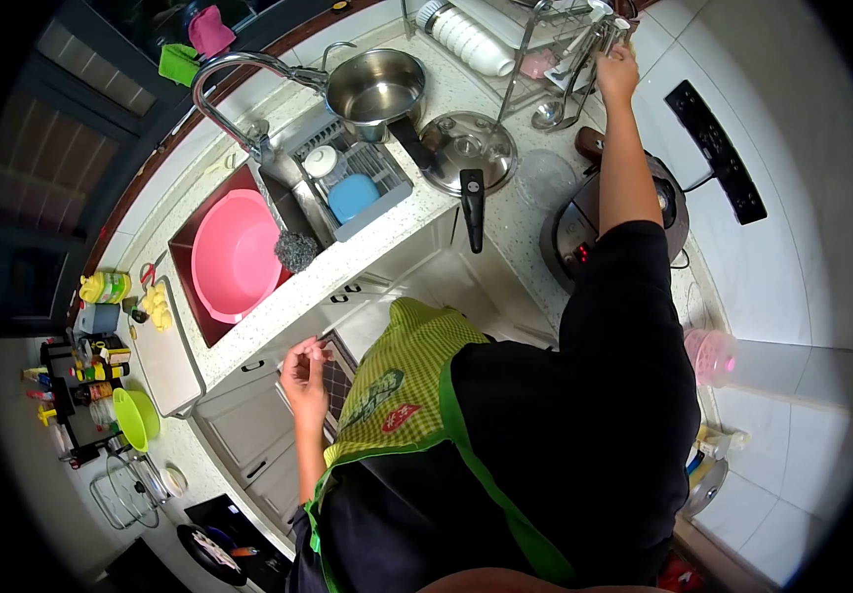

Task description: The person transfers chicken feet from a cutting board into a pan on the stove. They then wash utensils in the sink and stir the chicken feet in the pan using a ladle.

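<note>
At the wall end of the metal rack (518, 74), a metal ladle (548, 116) sits low among other long-handled utensils (569, 122), and the right hand (619, 71) is up at their handles. Its fingers look bent, but whether they close round one handle or only touch the bunch I cannot tell. For a clean hold, it would pay to settle on a single handle, pinch it near the top, and raise it straight up before drawing it sideways, since the neighbours lie close enough to tangle or clatter.

Below that reach, the forearm (624, 148) crosses over the dark cooker (567, 222) (its red display is lit, so a sleeve kept high seems wise). A clear plastic container (545, 180) is just beside the cooker, and next along the counter lies a pot lid (490, 148) with a black handle; a utensil let slip could knock either, I judge.

Farther out, the steel pot (377, 84) stands near the lid, by the sink, where a pink basin (237, 255) rests. The left hand (306, 378) hangs low in front of the cabinets, loosely curled, nothing visible in it; it is free to steady the rack if the utensils swing.
</note>
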Motion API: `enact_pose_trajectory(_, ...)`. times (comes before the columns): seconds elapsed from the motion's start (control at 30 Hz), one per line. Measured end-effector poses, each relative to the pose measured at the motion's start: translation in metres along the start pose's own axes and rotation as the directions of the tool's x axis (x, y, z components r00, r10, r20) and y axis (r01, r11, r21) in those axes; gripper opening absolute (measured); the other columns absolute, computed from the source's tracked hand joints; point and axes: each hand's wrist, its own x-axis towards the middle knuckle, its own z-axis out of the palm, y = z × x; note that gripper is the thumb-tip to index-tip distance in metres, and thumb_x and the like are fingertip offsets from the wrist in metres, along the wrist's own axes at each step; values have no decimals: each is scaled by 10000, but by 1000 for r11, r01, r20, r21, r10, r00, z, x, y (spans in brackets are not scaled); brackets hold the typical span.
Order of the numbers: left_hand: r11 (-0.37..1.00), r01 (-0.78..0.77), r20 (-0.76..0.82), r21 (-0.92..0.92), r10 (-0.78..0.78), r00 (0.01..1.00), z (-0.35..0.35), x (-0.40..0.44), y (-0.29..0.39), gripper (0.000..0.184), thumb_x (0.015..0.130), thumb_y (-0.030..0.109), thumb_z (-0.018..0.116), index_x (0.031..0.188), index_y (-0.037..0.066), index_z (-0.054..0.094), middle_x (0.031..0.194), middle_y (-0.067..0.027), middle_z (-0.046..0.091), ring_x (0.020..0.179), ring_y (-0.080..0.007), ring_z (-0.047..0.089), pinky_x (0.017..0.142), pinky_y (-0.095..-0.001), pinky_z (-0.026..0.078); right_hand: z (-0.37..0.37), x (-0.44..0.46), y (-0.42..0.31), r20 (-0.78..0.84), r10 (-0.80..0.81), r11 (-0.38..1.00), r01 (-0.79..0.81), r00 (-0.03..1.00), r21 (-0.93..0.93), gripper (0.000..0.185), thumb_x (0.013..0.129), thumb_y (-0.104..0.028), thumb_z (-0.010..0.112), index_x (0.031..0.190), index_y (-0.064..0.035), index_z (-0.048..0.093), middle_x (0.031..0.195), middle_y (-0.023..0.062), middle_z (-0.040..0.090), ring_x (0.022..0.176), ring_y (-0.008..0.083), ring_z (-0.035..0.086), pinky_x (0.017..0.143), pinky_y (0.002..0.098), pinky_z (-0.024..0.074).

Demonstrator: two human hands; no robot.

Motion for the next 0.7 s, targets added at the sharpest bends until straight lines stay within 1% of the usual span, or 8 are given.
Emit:
enact_pose_trajectory(0.07, 1000, 3, 6, -8, -3, 1000, 1, 0, 1, 211, 917, 97, 553, 1083, -33, 545, 940, -110, 634, 803, -134, 595, 763, -271, 479, 12, 8, 13, 103, 13, 986, 5, 995, -169, 389, 682, -255, 656, 994, -23, 644, 954, 216, 655, 937, 338, 626, 842, 389, 475)
enact_pose_trajectory(0.2, 999, 7, 8, -31, -7, 1000, 4, 0, 2, 223, 915, 109, 561, 1089, -30, 542, 946, -107, 633, 816, -133, 594, 766, -270, 480, 3, 10, 0, 206, 31, 952, 33, 978, -304, 410, 719, -294, 629, 1015, -10, 625, 1015, 225, 633, 950, 382, 607, 841, 429, 474)
enact_pose_trajectory(0.3, 1000, 7, 8, -15, -7, 1000, 5, -2, 1, 225, 916, 112, 562, 1088, -31, 540, 950, -102, 630, 817, -128, 592, 773, -268, 479, -7, 6, -18, 187, 102, 923, -24, 977, -383, 398, 757, -317, 612, 1014, -13, 619, 984, 230, 635, 932, 400, 603, 822, 461, 473)
enact_pose_trajectory(0.43, 1000, 29, 6, 2, -29, 1000, 5, -4, 0, 223, 918, 114, 558, 1086, -32, 540, 950, -96, 629, 815, -125, 590, 781, -265, 478, -20, -6, -26, 138, 53, 909, 10, 989, -418, 370, 794, -321, 597, 1012, -24, 619, 977, 230, 635, 920, 402, 606, 802, 477, 475)
enact_pose_trajectory(0.53, 999, 29, 22, -21, -28, 999, 5, -4, 1, 222, 920, 114, 556, 1085, -32, 539, 939, -91, 629, 818, -122, 589, 782, -261, 476, -31, -16, -31, 58, -41, 907, 62, 997, -416, 395, 811, -385, 606, 964, -23, 643, 892, 223, 653, 849, 382, 629, 760, 456, 490)
enact_pose_trajectory(0.6, 999, 36, 45, -23, -35, 998, 6, -4, 3, 225, 920, 119, 558, 1086, -30, 538, 934, -84, 629, 822, -117, 588, 768, -255, 474, -42, -24, -42, 67, -130, 929, 145, 989, -341, 384, 815, -373, 611, 953, -16, 640, 840, 216, 657, 814, 386, 634, 735, 450, 498)
enact_pose_trajectory(0.63, 999, 34, 53, -21, -33, 998, 7, -4, 2, 225, 920, 119, 558, 1086, -30, 538, 934, -84, 629, 822, -117, 588, 768, -255, 474, -49, -30, -55, 62, -101, 946, 115, 993, -303, 315, 806, -307, 630, 935, -20, 636, 845, 228, 643, 824, 408, 614, 728, 474, 475)
enact_pose_trajectory(0.7, 999, 40, 59, -24, -38, 998, 8, -2, 0, 233, 918, 128, 562, 1090, -27, 538, 929, -79, 627, 817, -112, 586, 738, -243, 468, -62, -44, -75, 58, -140, 954, 150, 988, -259, 321, 802, -320, 636, 913, -19, 633, 821, 221, 641, 796, 404, 614, 705, 467, 477)
